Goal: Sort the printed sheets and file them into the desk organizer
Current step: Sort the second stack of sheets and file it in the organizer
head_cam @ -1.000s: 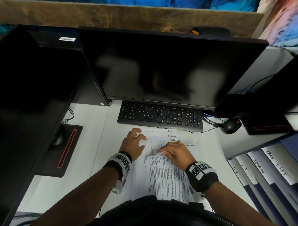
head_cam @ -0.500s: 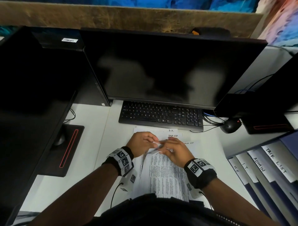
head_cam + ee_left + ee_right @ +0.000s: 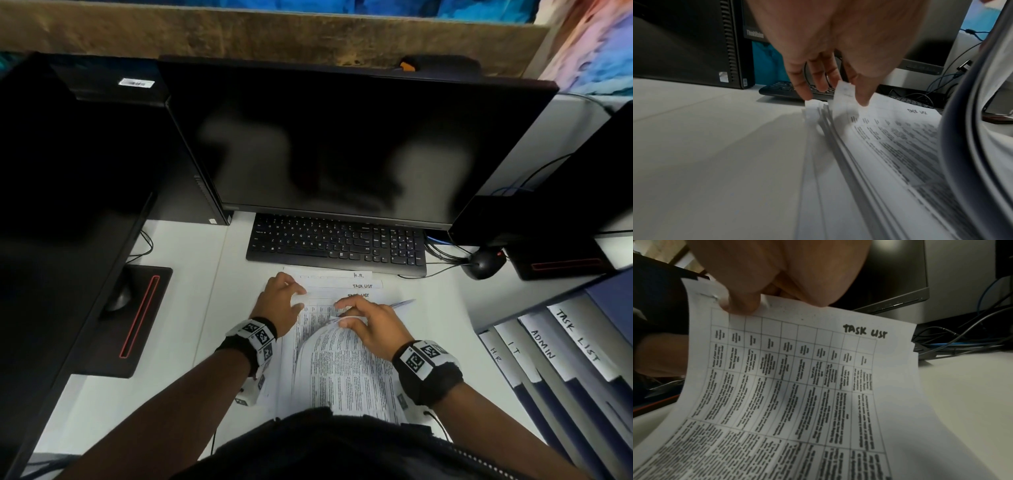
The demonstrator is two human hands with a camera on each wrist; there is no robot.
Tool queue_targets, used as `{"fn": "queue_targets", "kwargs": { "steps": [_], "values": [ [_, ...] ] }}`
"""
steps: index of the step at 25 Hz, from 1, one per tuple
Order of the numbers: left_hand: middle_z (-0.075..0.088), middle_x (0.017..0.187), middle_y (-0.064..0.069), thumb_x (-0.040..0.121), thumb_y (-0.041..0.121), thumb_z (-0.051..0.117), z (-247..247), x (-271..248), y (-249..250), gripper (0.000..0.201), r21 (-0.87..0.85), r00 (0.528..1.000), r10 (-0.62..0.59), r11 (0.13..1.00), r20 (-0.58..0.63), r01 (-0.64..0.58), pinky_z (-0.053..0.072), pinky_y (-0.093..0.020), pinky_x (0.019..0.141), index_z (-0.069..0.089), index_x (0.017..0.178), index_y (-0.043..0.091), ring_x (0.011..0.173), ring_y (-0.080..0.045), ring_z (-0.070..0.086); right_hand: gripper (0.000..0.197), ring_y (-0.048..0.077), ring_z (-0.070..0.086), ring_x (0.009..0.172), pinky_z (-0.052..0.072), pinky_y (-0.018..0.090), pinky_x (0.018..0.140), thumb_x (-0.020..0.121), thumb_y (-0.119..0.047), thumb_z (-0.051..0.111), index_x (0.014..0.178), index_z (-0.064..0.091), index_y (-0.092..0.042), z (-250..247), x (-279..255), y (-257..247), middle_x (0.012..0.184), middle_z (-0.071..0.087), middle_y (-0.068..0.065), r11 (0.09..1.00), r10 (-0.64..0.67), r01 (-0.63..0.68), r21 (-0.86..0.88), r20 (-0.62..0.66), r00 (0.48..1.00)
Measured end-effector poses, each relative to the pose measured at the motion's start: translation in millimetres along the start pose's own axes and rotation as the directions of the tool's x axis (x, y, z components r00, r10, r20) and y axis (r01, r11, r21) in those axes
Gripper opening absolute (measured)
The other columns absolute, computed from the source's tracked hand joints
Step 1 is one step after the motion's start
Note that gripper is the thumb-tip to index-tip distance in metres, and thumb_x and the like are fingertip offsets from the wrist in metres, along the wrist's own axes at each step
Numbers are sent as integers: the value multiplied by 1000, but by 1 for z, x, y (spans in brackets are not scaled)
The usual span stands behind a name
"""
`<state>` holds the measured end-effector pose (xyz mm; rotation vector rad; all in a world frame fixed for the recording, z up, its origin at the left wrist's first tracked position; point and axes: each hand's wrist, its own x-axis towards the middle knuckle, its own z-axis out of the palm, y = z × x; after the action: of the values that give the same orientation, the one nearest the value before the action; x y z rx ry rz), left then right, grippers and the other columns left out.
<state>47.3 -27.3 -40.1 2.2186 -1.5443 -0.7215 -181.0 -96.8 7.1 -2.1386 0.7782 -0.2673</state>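
Note:
A stack of printed sheets (image 3: 318, 310) lies on the white desk in front of the keyboard, with handwritten tags "H.R." (image 3: 358, 275) and "TASK LIST" (image 3: 363, 285) on the fanned far edges. My left hand (image 3: 291, 296) sits on the stack's far left corner and pinches a lifted sheet corner (image 3: 844, 91) between thumb and finger. My right hand (image 3: 359, 318) pinches the top edge of a stapled table sheet marked "TASK LIST" (image 3: 797, 378) and curls it up off the stack. A pen (image 3: 402, 304) sticks out past the right hand. The blue desk organizer (image 3: 609, 301) stands at the right.
The organizer's dividers read HR, IT, ADMIN (image 3: 543, 344) and TASK LIST. A black keyboard (image 3: 335, 243) and a dark monitor (image 3: 342, 144) stand behind the sheets. A mouse (image 3: 483, 263) and cables lie to the right, a computer tower (image 3: 694, 40) and a second monitor stand (image 3: 137, 322) to the left.
The hands, together over the middle of the stack half a second ago, have parted: the left went back to the far left corner, and the right curls the sheet toward me.

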Motion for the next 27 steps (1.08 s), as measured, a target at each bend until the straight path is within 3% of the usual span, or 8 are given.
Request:
{"fn": "queue_targets", "kwargs": {
  "steps": [5,9,12,14,17,20,22,27],
  "values": [
    [67,102,7,90,23,60,-16,-7,13,14,-227,998,30,974,63,-15,44,-19,83,68,102,21,85,-2,58,17,4,60,93,49,24,84,89,-32,59,99,70,-26,5,5,5,101,69,-12,990,-131,131,-58,-10,991],
    [72,91,11,84,25,68,-21,-16,26,11,-366,984,125,928,130,-70,45,-14,77,75,93,26,83,3,62,17,1,43,118,25,10,102,86,-21,60,97,71,-27,11,8,12,127,56,-14,973,-209,204,-110,-36,977],
    [73,88,10,81,26,72,-24,-20,32,13,-429,976,158,900,150,-80,43,-5,71,76,92,25,78,7,62,15,-4,50,112,22,16,109,87,-17,63,96,70,-27,12,8,13,119,56,-19,981,-176,173,-85,-26,984],
    [73,90,10,84,25,69,-23,-21,31,13,-426,969,190,899,160,-106,45,-6,72,76,94,22,81,5,64,11,4,60,94,39,24,95,86,-22,64,94,69,-27,11,6,12,105,63,-21,985,-165,164,-60,-26,986],
    [71,98,8,94,22,54,-21,-20,25,19,-498,981,137,866,135,-53,50,-16,72,72,98,17,94,-3,65,10,6,65,88,41,13,83,86,-27,63,94,69,-26,8,2,9,99,71,-12,986,-162,160,-41,-30,986],
    [60,124,3,99,31,42,-15,-9,10,31,-279,1000,-5,960,12,8,43,-30,99,60,121,18,117,-12,52,9,-2,61,82,37,3,77,87,-26,63,94,69,-27,6,-3,5,93,70,-18,990,-136,135,-34,-29,990],
    [46,138,0,97,27,45,-10,-2,0,39,-50,996,-69,996,52,71,30,-33,111,47,135,17,130,-17,36,8,-5,57,80,36,4,73,89,-29,60,95,66,-32,3,-6,5,89,64,-26,997,-80,79,-16,-37,996],
    [46,129,3,91,26,56,-5,0,-5,30,-8,994,-66,998,88,67,35,-32,106,54,121,20,123,-14,39,26,-6,52,92,34,5,84,92,-29,56,118,59,-33,1,-7,5,100,58,-24,997,-61,59,-49,-55,997]
  ]
}}
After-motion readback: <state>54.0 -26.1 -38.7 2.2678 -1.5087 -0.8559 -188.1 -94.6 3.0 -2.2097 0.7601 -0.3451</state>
